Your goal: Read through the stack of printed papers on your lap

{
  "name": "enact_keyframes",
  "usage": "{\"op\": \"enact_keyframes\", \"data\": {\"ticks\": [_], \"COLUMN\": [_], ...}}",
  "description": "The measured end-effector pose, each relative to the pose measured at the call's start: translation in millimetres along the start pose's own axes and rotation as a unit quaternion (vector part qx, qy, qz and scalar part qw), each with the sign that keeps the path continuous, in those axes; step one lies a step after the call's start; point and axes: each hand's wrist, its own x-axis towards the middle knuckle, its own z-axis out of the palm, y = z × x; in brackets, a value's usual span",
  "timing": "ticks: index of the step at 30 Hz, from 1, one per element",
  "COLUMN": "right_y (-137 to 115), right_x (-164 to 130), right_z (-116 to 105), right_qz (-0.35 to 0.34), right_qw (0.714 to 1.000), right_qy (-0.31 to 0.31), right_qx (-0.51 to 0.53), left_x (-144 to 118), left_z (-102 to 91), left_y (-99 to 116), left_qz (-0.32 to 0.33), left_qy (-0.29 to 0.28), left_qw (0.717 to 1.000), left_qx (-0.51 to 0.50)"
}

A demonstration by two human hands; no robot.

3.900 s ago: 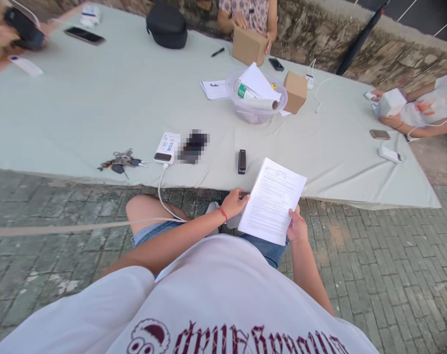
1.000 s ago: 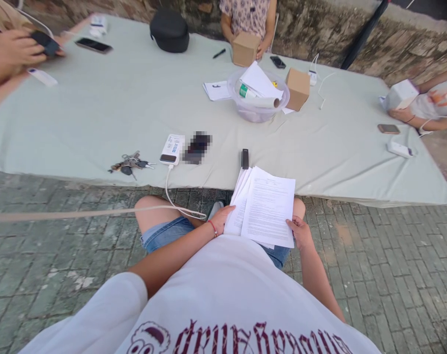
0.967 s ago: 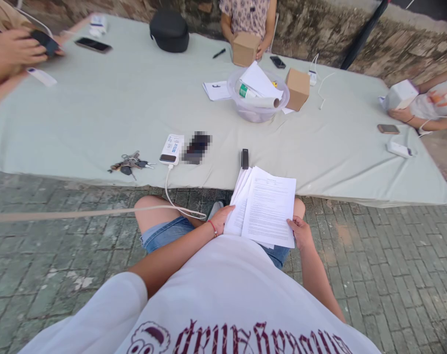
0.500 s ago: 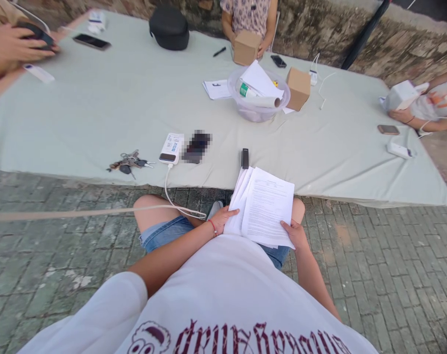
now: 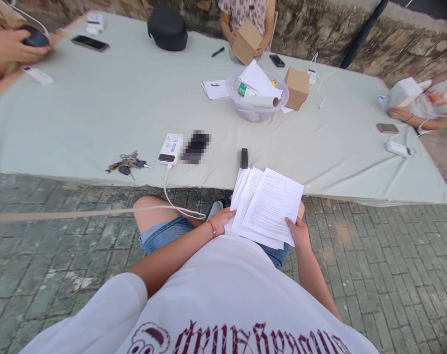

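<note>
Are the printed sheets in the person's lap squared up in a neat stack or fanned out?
Fanned out. The printed sheets lie offset, with several left edges showing side by side. The left hand and right hand hold the lower corners.

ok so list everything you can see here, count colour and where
papers: several sheets, white, fanned on the lap
stapler: one, black, near table edge above the papers
power bank: one, white, near table edge, cable trailing down
keys: one bunch, dark, left of the power bank
bowl: one, clear, mid table, holding paper rolls
boxes: two, brown, one right of the bowl, one in another person's hands
case: one, black, far side
table: one, pale green cloth
left hand: on the papers' left edge
right hand: holding the papers' lower right corner
</note>
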Motion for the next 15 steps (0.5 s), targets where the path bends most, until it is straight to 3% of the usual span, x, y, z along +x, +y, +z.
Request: {"op": "enact_keyframes", "data": {"ticks": [6,11,15], "right_y": [-2,2,3], "right_x": [-1,6,5], "right_z": [10,-13,-35], "right_qz": [0.016,0.012,0.018], "right_qw": [0.998,1.000,0.998], "right_qy": [-0.061,-0.012,0.000], "right_qx": [0.025,0.000,0.060], "left_x": [1,4,5], "left_z": [-0.5,-6.9,-8.9], "left_y": [-5,-10,-9], "left_qz": [0.012,0.023,0.040], "left_qy": [0.008,0.006,0.000], "left_qw": [1.000,0.999,0.999], "left_qx": [0.016,0.029,0.014]}}
